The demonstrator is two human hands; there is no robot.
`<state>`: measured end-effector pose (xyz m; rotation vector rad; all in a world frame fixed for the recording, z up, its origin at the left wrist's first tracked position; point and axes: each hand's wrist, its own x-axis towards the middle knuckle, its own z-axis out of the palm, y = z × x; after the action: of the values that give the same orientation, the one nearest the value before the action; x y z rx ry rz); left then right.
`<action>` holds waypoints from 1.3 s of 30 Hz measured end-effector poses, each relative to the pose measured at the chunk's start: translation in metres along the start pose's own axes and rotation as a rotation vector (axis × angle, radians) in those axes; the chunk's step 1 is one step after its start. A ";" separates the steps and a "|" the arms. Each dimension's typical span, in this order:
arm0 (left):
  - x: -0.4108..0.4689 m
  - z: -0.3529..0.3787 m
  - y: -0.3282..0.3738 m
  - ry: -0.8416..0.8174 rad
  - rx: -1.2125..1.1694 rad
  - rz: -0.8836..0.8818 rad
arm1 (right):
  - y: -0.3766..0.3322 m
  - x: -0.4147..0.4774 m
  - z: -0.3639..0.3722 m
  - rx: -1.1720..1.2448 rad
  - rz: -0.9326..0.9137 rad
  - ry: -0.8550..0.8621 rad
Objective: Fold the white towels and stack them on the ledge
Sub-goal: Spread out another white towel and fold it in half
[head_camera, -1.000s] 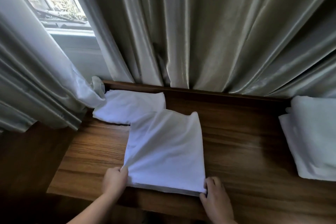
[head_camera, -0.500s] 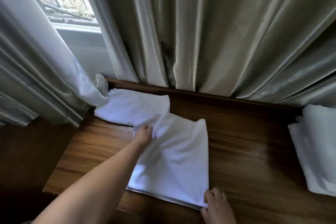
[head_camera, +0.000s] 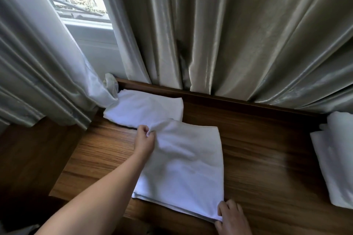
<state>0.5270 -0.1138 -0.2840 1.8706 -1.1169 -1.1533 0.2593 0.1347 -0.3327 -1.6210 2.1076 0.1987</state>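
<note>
Softly creased, the rectangular white towel [head_camera: 183, 168] lies on the grained wooden ledge [head_camera: 257, 158].

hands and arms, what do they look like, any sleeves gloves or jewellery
The left hand and right hand are bare, no gloves or rings visible. The left forearm has no sleeve or watch. The right arm is out of frame beyond the wrist.

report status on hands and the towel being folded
Left hand pinches towel far-left corner, lifted a bit. Right hand holds near-right corner on the ledge. Folded towel lies just behind, at the raised corner.
</note>
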 end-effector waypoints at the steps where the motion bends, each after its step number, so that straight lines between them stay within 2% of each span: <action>1: 0.002 -0.003 -0.004 0.009 0.027 0.007 | -0.001 -0.001 -0.002 -0.004 -0.011 0.003; 6: 0.009 -0.005 -0.009 -0.050 0.127 -0.102 | -0.005 -0.004 -0.016 0.064 -0.004 -0.002; 8: 0.014 -0.004 -0.010 -0.074 0.095 -0.133 | -0.008 -0.008 -0.021 0.197 0.031 0.066; 11: 0.017 -0.003 -0.004 -0.090 0.037 -0.109 | -0.019 -0.003 -0.034 0.485 0.226 0.094; 14: 0.021 -0.004 0.000 -0.016 0.148 -0.016 | -0.020 0.028 -0.050 0.622 0.379 0.105; 17: 0.028 -0.007 -0.003 0.083 0.240 0.011 | -0.021 0.075 -0.073 0.699 0.375 0.090; 20: 0.032 -0.008 -0.009 0.090 0.315 -0.014 | -0.029 0.124 -0.102 0.732 0.325 0.159; 23: 0.037 -0.006 -0.016 0.123 0.373 -0.016 | -0.038 0.170 -0.120 0.813 0.384 0.174; 27: 0.039 -0.003 -0.016 0.096 0.413 0.003 | -0.054 0.210 -0.130 0.821 0.439 0.100; 32: 0.034 -0.004 -0.009 0.070 0.363 -0.003 | -0.065 0.219 -0.134 1.002 0.454 -0.071; 34: 0.032 -0.007 -0.007 0.079 0.323 0.011 | -0.059 0.216 -0.136 0.963 0.413 -0.046; 37: 0.033 -0.012 -0.008 0.060 0.297 0.054 | -0.054 0.214 -0.139 0.767 0.359 0.101; 39: 0.033 -0.012 -0.010 0.059 0.276 0.066 | -0.056 0.214 -0.138 0.738 0.337 0.068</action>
<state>0.5493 -0.1388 -0.2991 2.0420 -1.3492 -0.9389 0.2327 -0.1224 -0.2974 -0.8498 2.1238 -0.4828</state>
